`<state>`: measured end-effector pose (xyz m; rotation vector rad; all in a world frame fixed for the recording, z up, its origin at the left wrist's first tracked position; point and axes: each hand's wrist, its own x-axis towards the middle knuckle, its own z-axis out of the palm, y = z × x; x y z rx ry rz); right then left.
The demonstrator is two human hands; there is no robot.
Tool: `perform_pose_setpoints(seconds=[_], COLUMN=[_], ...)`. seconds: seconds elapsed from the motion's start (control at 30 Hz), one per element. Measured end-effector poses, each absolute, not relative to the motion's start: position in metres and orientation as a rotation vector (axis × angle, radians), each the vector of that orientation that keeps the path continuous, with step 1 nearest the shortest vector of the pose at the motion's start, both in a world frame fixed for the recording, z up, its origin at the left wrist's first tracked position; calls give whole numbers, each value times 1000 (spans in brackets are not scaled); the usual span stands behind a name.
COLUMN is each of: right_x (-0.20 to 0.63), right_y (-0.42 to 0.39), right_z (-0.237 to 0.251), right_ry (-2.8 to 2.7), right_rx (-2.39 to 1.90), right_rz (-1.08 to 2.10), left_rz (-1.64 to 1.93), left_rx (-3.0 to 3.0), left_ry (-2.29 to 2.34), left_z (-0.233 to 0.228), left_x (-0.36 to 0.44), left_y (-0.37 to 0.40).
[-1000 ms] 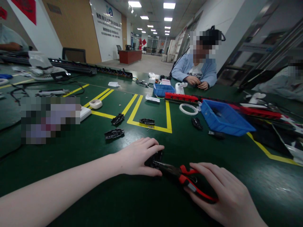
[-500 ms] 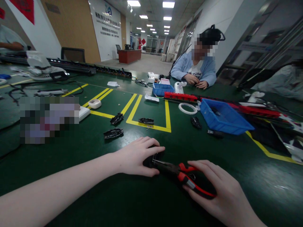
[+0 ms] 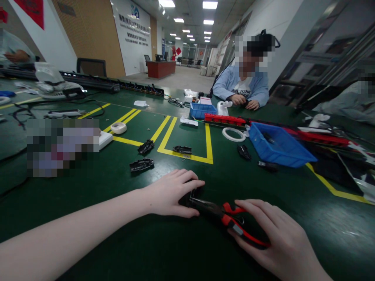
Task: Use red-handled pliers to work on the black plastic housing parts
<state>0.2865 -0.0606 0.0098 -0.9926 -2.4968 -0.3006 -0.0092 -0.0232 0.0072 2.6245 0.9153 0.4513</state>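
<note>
Left hand (image 3: 171,193) palm down, forearm (image 3: 88,230) extended; right hand (image 3: 279,234) curled, gripping.

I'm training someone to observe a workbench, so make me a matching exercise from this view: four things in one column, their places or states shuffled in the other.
Things:
1) pliers
2) larger blue bin
3) black part nearest the camera
4) white ring

Places or states:
A) held by the left hand, at the tool's tips
B) lying flat on the green table
C) with a dark item inside
D) held in the right hand

Right pairs: 1-D, 2-C, 3-A, 4-B.
</note>
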Motion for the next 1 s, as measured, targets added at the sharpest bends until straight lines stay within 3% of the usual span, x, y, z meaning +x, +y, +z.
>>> perform_pose_setpoints(seconds=[0.53, 1.0], right_x=[295, 283], right_y=[-57, -66], right_z=[12, 4], right_ry=[-2460, -2310], right_rx=[-1091, -1247], right_rz=[-278, 88], left_rz=[520, 429], left_rx=[2632, 2569], left_ry=[1109, 1033], left_z=[7, 7], left_x=[-8, -6], left_y=[-26, -25])
